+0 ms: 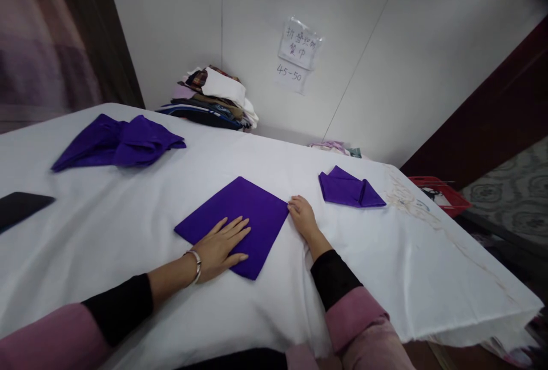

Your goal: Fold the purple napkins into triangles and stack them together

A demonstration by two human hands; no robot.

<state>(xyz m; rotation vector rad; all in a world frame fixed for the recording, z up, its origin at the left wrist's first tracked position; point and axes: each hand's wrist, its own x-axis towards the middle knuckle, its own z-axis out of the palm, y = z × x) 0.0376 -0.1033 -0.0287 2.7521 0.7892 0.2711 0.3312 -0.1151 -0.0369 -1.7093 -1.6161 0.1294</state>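
A purple cloth napkin (252,210), folded into a flat diamond-like square, lies on the white tablecloth in front of me. My left hand (220,246) rests flat on its lower left part, fingers stretched out and a bracelet at the wrist. At the right corner of the napkin, my right hand (301,216) has its fingers closed on the cloth edge. To the right lies a second purple napkin (349,188), folded into a shape with a raised point. A loose, crumpled heap of purple cloth (122,140) is at the far left.
The white tablecloth (385,278) is slightly wrinkled. A dark flat object (23,209) lies at the left edge. Behind the table are a pile of clothes (214,99) and a wall with paper signs (299,44). A red basket (447,198) stands beyond the right edge.
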